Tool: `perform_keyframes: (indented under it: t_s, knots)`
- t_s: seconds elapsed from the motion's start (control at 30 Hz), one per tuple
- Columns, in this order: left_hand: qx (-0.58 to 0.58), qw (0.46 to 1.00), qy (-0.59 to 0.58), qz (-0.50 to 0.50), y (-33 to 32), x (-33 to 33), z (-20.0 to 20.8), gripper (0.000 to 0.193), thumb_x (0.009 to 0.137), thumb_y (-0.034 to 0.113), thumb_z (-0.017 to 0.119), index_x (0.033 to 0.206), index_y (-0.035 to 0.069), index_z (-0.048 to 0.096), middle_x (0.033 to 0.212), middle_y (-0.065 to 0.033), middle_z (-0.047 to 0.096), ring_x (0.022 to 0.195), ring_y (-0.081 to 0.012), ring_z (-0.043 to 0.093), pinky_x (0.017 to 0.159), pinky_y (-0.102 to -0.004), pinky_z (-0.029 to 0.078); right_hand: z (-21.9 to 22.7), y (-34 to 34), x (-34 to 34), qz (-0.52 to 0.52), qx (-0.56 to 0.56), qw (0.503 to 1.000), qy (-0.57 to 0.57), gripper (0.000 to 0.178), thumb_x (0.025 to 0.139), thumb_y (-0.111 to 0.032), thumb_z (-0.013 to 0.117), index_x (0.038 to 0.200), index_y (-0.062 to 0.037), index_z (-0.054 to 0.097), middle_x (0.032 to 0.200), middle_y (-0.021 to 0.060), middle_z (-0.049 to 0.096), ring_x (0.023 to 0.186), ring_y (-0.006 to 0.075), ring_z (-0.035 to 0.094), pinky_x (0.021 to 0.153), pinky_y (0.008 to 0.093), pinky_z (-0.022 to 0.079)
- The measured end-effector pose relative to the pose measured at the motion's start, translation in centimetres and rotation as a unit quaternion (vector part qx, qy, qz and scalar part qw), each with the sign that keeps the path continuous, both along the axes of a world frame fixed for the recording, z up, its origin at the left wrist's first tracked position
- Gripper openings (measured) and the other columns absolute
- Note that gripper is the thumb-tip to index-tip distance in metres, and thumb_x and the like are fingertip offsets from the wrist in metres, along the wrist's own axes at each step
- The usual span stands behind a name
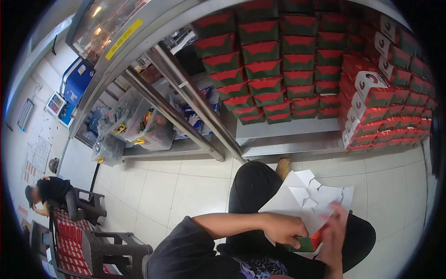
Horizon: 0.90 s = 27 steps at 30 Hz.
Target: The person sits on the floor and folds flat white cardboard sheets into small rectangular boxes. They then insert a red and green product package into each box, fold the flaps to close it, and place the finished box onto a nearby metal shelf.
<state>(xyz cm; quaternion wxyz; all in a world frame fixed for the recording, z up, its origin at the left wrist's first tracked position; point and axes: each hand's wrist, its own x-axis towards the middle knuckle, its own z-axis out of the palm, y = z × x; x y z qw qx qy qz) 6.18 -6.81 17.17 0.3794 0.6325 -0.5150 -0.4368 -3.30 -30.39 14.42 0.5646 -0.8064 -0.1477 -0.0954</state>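
At the far left a person in dark clothes [52, 189] sits bent over beside a grey plastic chair [109, 249] that carries a pile of flat red carton blanks [69, 242]. Above them, against the wall, stands a blue machine [76, 79], and next to it a steel shelf rack [186, 88] holds clear plastic bins [144, 125] of mixed goods on its lower shelf.

In the middle foreground the left hand [283, 229] comes in from the lower left on a bare forearm. Its grip is closed over the near edge of an unfolded white cardboard box blank [304, 197], fingers curled on top and pressing it down on the person's lap. The blank lies white side up, spreading up and away from that grip toward the tiled floor [186, 186], its cut flaps fanned at the far end. A red and green printed corner of it shows just below, between the two hands.

The right hand [335, 228] rises from the bottom edge just beside the left; it is blurred, fingers laid flat against the blank's right side, so how firmly its grip closes I cannot tell.

To the right, stacks of folded red and green boxes [278, 69] fill the steel shelf.
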Motion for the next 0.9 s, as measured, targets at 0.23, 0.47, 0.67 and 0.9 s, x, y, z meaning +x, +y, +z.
perform_keyframes:
  t_s: [0.23,0.47,0.67,0.9]
  knots:
    - [-0.169,0.861,-0.471,0.085,0.5,-6.7,-5.1,0.025,0.095,0.018,0.066,0.112,0.000,0.071,0.145,-0.0251,0.061,0.141,-0.0423,0.054,0.116,-0.0471,0.045,-1.2,1.2,2.4,-0.205,0.203,0.951,0.114,0.072,0.101,-0.010,0.055,0.167,0.0024,0.028,0.171,0.0211,0.035,0.156,0.0330,0.038,0.129,0.0416,0.027]
    - [-0.162,0.899,0.164,0.373,-0.2,-0.7,-0.4,0.074,0.106,0.064,0.057,0.152,0.011,0.034,0.157,-0.0221,0.038,0.146,-0.0411,0.043,0.112,-0.0495,0.047,1.4,0.8,0.8,-0.122,-0.030,0.986,-0.111,0.036,0.106,-0.008,0.055,0.140,0.0002,0.064,0.149,0.0226,0.063,0.141,0.0395,0.059,0.120,0.0503,0.043]
    - [-0.207,0.678,0.530,0.465,-1.0,0.3,3.9,0.052,0.109,0.050,0.062,0.145,0.017,0.044,0.121,-0.0023,0.064,0.111,-0.0130,0.065,0.094,-0.0345,0.056,5.9,3.2,2.0,0.095,-0.118,0.946,-0.286,0.014,0.110,-0.020,0.061,0.116,-0.0087,0.066,0.123,0.0226,0.073,0.114,0.0398,0.075,0.104,0.0618,0.055]
    - [-0.326,0.630,0.446,0.545,-2.9,-1.5,1.4,0.023,0.109,0.015,0.065,0.131,0.008,0.063,0.123,-0.0053,0.072,0.113,-0.0168,0.070,0.099,-0.0363,0.057,4.8,3.1,2.4,-0.006,-0.063,0.944,-0.324,0.023,0.097,-0.008,0.068,0.120,-0.0110,0.066,0.117,0.0149,0.076,0.115,0.0398,0.075,0.106,0.0628,0.057]
